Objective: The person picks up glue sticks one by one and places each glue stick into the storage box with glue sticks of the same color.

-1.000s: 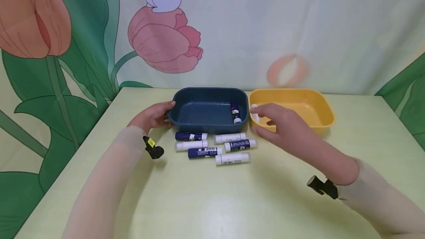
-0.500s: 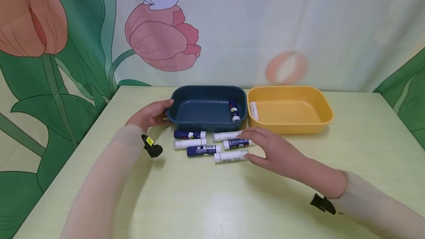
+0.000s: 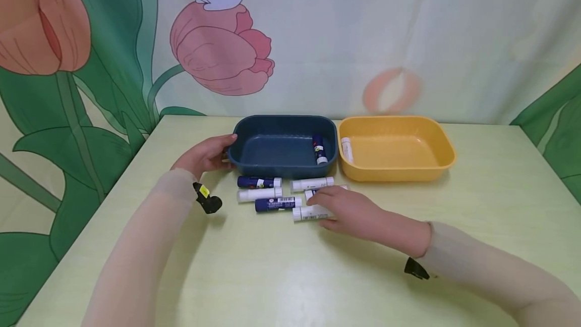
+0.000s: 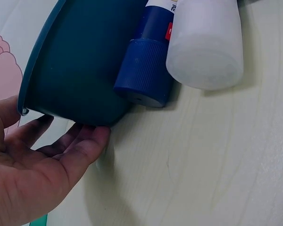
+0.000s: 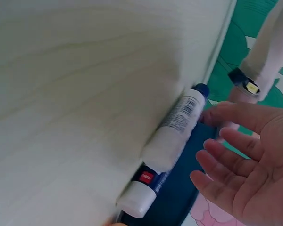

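My left hand (image 3: 204, 155) holds the left end of the dark blue bin (image 3: 281, 169), with the thumb at the rim and fingers against the outer wall. Over the right-hand glue sticks is my right hand (image 3: 349, 211), its fingers spread and loosely bent. It partly hides a white glue stick (image 3: 308, 213) and a navy glue stick (image 3: 310, 194). In the right wrist view, a gap shows between these fingers and the white glue stick (image 5: 174, 127). Another white glue stick (image 3: 312, 183) lies behind. To the left are two navy glue sticks (image 3: 258, 182) and a white glue stick (image 3: 259, 195).
A yellow bin (image 3: 399, 174) stands against the blue bin's right side, with a white glue stick (image 3: 347, 150) inside. One navy glue stick (image 3: 320, 149) lies in the blue bin. Behind the table (image 3: 254, 276) hangs a printed cloth (image 3: 317, 39).
My right hand has left the yellow bin's left edge and moved toward me and left, down over the glue sticks. My left hand stays at the blue bin.
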Available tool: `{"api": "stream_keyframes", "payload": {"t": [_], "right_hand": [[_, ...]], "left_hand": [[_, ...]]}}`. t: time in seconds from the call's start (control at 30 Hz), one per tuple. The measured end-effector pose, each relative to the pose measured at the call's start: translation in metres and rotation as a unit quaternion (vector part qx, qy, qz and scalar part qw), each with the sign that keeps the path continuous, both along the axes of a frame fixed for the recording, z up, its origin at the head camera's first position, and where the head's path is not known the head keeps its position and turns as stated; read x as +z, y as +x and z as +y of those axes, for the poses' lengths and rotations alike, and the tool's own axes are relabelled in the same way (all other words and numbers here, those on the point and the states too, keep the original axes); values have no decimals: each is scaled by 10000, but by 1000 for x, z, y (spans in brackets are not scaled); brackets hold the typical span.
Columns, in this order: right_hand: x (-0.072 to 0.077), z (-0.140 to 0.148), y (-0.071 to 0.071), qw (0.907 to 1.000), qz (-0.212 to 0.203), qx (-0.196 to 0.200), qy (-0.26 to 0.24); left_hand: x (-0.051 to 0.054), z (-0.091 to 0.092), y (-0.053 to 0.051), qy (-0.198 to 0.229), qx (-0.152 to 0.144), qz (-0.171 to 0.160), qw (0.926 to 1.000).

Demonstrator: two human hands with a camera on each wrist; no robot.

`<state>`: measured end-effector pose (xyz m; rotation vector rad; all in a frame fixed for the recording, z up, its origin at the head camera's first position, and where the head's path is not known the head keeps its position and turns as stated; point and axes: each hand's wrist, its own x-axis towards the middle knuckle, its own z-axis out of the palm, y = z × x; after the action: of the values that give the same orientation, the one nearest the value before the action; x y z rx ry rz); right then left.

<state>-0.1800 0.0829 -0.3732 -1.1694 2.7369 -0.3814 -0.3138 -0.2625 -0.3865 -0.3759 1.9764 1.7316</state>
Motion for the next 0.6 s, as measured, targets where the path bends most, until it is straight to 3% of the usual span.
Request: {"api": "stream_keyframes", "payload": {"t": [0.17, 0.33, 0.6], "right_hand": [[-7, -8, -7, 9995, 156, 137, 246], [-12, -13, -10, 9987, 89, 35, 506], [-13, -17, -11, 9956, 429, 127, 818]], "left_hand": [[1, 1, 1, -37, -1, -28, 10000], [1, 1, 1, -22, -17, -40, 10000], [1, -1, 2, -8, -71, -11, 10000]]}}
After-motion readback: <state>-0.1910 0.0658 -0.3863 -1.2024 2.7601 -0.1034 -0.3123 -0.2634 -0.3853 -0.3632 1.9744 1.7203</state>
